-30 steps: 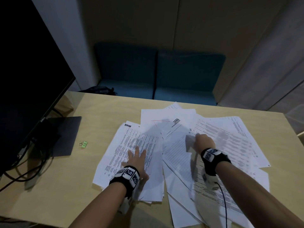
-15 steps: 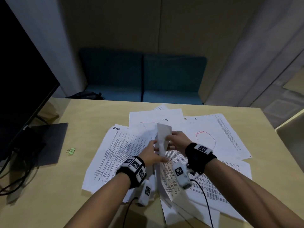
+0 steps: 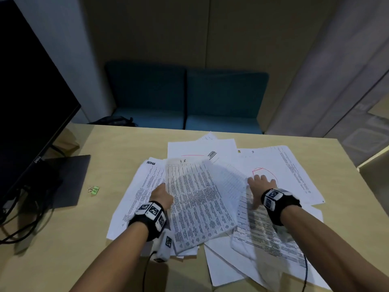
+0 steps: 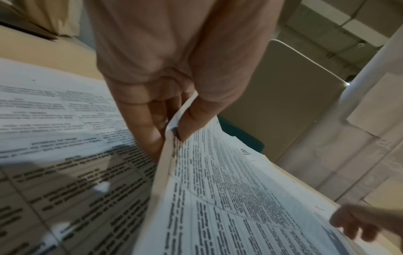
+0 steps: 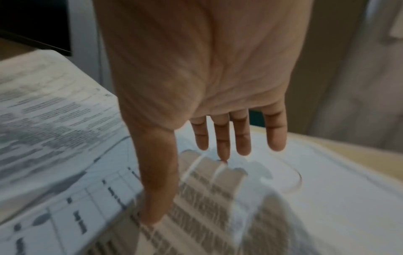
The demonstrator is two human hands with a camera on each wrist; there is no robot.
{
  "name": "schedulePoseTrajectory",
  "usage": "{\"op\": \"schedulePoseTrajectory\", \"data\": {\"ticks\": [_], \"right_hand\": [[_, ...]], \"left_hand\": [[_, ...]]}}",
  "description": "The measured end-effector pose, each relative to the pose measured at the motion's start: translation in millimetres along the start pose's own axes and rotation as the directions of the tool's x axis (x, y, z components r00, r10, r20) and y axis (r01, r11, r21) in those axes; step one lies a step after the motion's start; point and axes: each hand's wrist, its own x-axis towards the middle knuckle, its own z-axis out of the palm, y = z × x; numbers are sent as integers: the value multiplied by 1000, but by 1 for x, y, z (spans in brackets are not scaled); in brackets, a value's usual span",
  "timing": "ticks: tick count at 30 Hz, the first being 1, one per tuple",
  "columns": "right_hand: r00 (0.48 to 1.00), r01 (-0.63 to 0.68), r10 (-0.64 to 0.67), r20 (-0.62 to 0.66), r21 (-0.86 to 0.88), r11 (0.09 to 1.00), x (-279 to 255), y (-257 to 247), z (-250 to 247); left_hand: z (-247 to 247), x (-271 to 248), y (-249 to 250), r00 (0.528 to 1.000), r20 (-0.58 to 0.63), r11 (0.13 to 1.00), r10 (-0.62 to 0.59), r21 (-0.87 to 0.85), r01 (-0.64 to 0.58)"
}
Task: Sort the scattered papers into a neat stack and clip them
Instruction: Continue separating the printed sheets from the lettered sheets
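1. The left hand (image 3: 161,197) pinched a printed sheet (image 3: 197,199) by its edge, thumb above and fingers (image 4: 150,127) beneath.
2. The right hand (image 3: 260,183) lay with its fingers (image 5: 222,136) straight and spread on another sheet (image 3: 265,234).
3. The scattered papers (image 3: 202,148) overlapped across the table (image 3: 63,260).
4. A small green clip (image 3: 94,189) lay apart to the left, near the monitor (image 3: 31,123) base.

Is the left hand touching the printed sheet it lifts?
Touching. The left wrist view shows the left hand pinching the printed sheet's edge between thumb and fingers.
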Motion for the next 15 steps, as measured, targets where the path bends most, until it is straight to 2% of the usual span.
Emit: {"op": "schedulePoseTrajectory", "data": {"ticks": [4, 8, 11, 13, 15], "right_hand": [[1000, -21, 21, -1, 61, 998, 2, 0, 14], [995, -70, 60, 77, 142, 987, 5, -5, 12], [995, -6, -13, 100, 186, 983, 2, -5, 2], [996, 20, -46, 74, 314, 949, 2, -1, -10], [999, 38, -44, -1, 494, 869, 4, 8, -21]], "left_hand": [[-1, 4, -4, 999, 40, 1000, -3, 1, 3], [0, 8, -9, 998, 64, 1000, -8, -21, 9], [-1, 8, -12, 998, 60, 999, -10, -38, 12], [-4, 9, -16, 999, 45, 999, -22, -43, 24], [-6, 9, -19, 999, 34, 1000, -18, -24, 18]]}}
